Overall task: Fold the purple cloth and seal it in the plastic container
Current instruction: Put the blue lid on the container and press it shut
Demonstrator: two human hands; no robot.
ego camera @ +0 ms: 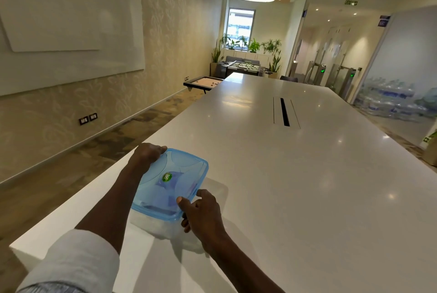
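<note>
Both hands press the translucent blue plastic lid (172,174) onto the clear plastic container (156,224). The left hand (147,152) curls its fingers over the far corner. The right hand (201,210) grips the near corner, thumb on top.

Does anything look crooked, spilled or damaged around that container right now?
Nothing stands out. The blue lid sits on the plastic container, the purple cloth shows inside, and both hands grip opposite corners.

My left arm wears a pale grey-white sleeve (78,259) rolled back near the elbow, forearm bare below it; my right forearm (238,266) shows no sleeve.
</note>
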